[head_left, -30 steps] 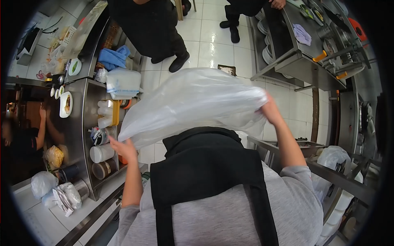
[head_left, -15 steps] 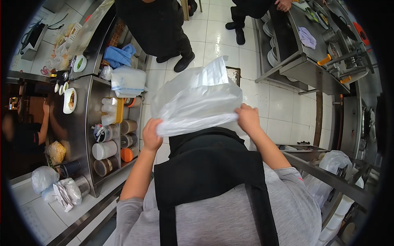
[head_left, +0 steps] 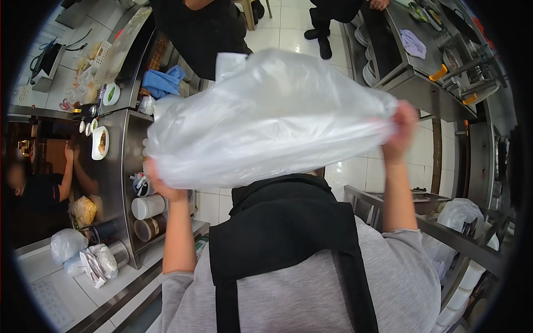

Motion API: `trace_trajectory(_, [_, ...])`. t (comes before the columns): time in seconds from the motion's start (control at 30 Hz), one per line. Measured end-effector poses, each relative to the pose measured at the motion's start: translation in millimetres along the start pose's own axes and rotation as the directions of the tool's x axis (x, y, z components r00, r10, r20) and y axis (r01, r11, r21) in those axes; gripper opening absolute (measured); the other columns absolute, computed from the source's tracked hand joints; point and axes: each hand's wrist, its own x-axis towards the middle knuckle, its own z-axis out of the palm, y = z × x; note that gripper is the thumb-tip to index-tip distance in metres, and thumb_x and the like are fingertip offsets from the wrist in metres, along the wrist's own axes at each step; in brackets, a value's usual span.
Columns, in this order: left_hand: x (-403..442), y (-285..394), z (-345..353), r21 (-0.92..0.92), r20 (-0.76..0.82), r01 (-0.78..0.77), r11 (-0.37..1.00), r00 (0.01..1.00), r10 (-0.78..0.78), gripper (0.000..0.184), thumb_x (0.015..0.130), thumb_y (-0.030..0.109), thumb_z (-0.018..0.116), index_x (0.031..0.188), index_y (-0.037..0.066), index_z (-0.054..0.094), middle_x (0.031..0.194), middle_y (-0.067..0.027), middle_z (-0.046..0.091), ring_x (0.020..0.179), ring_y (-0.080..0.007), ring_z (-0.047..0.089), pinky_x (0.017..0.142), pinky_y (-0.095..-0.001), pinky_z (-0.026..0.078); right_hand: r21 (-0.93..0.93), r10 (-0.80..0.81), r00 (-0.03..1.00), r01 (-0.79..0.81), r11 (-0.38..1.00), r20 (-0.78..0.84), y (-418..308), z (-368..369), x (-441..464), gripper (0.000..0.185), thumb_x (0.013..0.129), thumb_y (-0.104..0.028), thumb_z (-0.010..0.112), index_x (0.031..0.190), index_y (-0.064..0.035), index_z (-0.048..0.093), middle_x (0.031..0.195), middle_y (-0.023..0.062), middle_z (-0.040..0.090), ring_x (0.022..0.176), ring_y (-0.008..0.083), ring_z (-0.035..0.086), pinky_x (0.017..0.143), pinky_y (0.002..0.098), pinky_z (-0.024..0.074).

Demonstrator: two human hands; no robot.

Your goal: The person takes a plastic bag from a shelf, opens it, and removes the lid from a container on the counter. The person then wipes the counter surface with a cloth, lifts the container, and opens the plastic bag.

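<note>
Right hand [head_left: 404, 125] is pretty blurry, but it looks curled around the bunched-up right end of a big clear plastic bag [head_left: 266, 122]. Left hand [head_left: 164, 180] is touching the near left corner of the same bag; film hides part of the fingers, so I can't tell how tightly they're closed. Bag's puffed up and spread between the two hands, over the far edge of the wearer's black apron [head_left: 283, 238].

Just left of the left hand there's a white tub [head_left: 149, 207] on its side in a steel shelf unit [head_left: 126, 183]. On top of that unit sits a white dish with food [head_left: 100, 142], and a blue cloth [head_left: 164, 81] is bundled farther off. Near right, another plastic bag [head_left: 461, 213] sits by a metal rack. Far left past the big bag stands a person in black [head_left: 200, 33], and far right a purple cloth [head_left: 413, 44] is lying on a steel counter [head_left: 388, 28].
</note>
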Motion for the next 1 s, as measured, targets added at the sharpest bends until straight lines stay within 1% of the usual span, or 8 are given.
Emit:
trace_trajectory(0.1, [-88, -57, -35, 0.839, 0.531, -0.342, 0.424, 0.336, -0.778, 0.05, 0.08, 0.004, 0.042, 0.12, 0.029, 0.057, 0.112, -0.013, 0.061, 0.102, -0.0335, 0.059, 0.088, -0.0444, 0.046, -0.697, 0.687, 0.133, 0.22, 0.683, 0.715, 79, 32, -189, 0.041, 0.079, -0.011, 0.051, 0.12, -0.0139, 0.057, 0.125, 0.0145, 0.053, 0.098, 0.0302, 0.061, 0.081, 0.046, 0.0475])
trace_trajectory(0.13, [-112, -65, -39, 0.822, 0.552, -0.259, 0.507, 0.149, -0.82, 0.046, 0.082, 0.008, 0.042, 0.121, 0.029, 0.056, 0.109, -0.014, 0.062, 0.101, -0.0317, 0.059, 0.087, -0.0432, 0.046, -0.698, 0.687, 0.139, 0.22, 0.681, 0.714, 70, 26, -196, 0.041, 0.079, -0.011, 0.051, 0.12, -0.0139, 0.057, 0.125, 0.0145, 0.053, 0.098, 0.0302, 0.061, 0.081, 0.046, 0.0475])
trace_trajectory(0.2, [-105, -34, -37, 0.852, 0.523, -0.102, 0.513, 0.209, -0.827, 0.047, 0.08, 0.006, 0.043, 0.119, 0.028, 0.056, 0.107, -0.0156, 0.062, 0.103, -0.0322, 0.058, 0.086, -0.0432, 0.046, -0.678, 0.719, -0.118, 0.257, 0.689, 0.685, 52, 16, -191, 0.023, 0.079, -0.013, 0.051, 0.095, -0.0089, 0.067, 0.111, 0.013, 0.061, 0.098, 0.0298, 0.061, 0.082, 0.0526, 0.0444])
trace_trajectory(0.33, [-82, -42, -61, 0.398, 0.551, 0.392, 0.829, 0.62, -0.558, 0.041, 0.076, -0.008, 0.039, 0.107, 0.005, 0.061, 0.101, -0.0141, 0.064, 0.099, -0.0293, 0.06, 0.085, -0.0298, 0.044, -0.554, 0.285, 0.778, 0.096, 0.827, 0.56, 81, -9, -129, 0.02, 0.081, -0.004, 0.048, 0.094, -0.0077, 0.062, 0.075, 0.0076, 0.061, 0.067, 0.023, 0.061, 0.073, 0.046, 0.0484])
trace_trajectory(0.47, [-53, -18, -68, 0.566, 0.389, 0.37, 0.736, 0.667, -0.635, 0.06, 0.072, 0.002, 0.061, 0.129, 0.008, 0.043, 0.128, -0.0166, 0.046, 0.118, -0.0316, 0.046, 0.097, -0.0408, 0.034, 0.141, 0.651, 0.455, -0.869, 0.475, 0.607, 43, -3, -54, 0.019, 0.083, -0.002, 0.049, 0.099, -0.0074, 0.056, 0.077, 0.0023, 0.059, 0.067, 0.0106, 0.058, 0.064, 0.0253, 0.048])
trace_trajectory(0.57, [-53, 24, -15, 0.634, 0.56, -0.302, 0.712, 0.814, -0.154, 0.107, 0.059, 0.014, 0.079, 0.144, 0.014, 0.014, 0.146, -0.0199, 0.019, 0.133, -0.0343, 0.027, 0.103, -0.0578, 0.018, 0.264, 0.238, 0.589, -0.638, 0.724, 0.772, -66, 31, -20, 0.02, 0.083, -0.005, 0.054, 0.103, -0.0078, 0.052, 0.08, 0.0012, 0.059, 0.074, 0.0129, 0.059, 0.064, 0.0264, 0.048])
trace_trajectory(0.77, [-42, 32, 83, 0.211, 0.637, -0.064, 0.975, 0.765, -0.088, 0.066, 0.07, 0.006, 0.066, 0.131, 0.007, 0.04, 0.127, -0.0192, 0.046, 0.118, -0.0288, 0.046, 0.098, -0.0448, 0.032, 0.477, -0.302, 0.464, -0.324, 0.817, 0.832, -161, 57, -9, 0.04, 0.067, -0.007, 0.065, 0.104, -0.0107, 0.051, 0.089, 0.0111, 0.057, 0.077, 0.0307, 0.06, 0.067, 0.0375, 0.0488])
trace_trajectory(1.0, [-13, 15, -51, -0.156, 0.196, 0.514, 0.844, 0.853, -0.483, 0.007, 0.087, 0.003, 0.047, 0.09, 0.005, 0.053, 0.086, 0.0008, 0.053, 0.08, -0.0092, 0.049, 0.074, -0.022, 0.041, -0.615, 0.615, 0.576, -0.231, 0.754, 0.538, -3, 61, -154, 0.031, 0.072, -0.003, 0.053, 0.099, -0.0129, 0.063, 0.083, 0.0104, 0.058, 0.075, 0.0263, 0.06, 0.065, 0.0358, 0.0454])
